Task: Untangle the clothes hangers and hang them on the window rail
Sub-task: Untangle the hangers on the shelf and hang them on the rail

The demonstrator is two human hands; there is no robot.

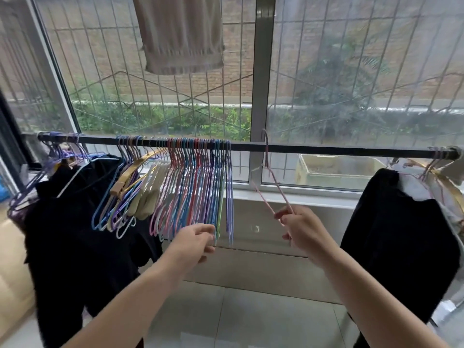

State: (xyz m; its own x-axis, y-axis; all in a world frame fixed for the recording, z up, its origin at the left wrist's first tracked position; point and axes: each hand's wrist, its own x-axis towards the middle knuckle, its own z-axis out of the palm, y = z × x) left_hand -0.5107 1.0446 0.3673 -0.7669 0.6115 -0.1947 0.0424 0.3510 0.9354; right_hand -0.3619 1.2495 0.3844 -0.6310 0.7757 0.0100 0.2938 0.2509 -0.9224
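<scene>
A black window rail (326, 149) runs across the window. A dense row of coloured wire hangers (195, 187) hangs from it left of the middle. My left hand (194, 243) grips the lower ends of the rightmost hangers in that row. A single pink hanger (270, 187) is hooked over the rail to the right of the row. My right hand (305, 231) pinches its lower end and holds it tilted toward me.
Dark clothes (75, 222) hang on the rail's left part with gold and beige hangers (140, 172). A black garment (394, 234) hangs at the right end. A beige cloth (183, 33) hangs outside the window. A pale tub (339, 172) sits on the sill.
</scene>
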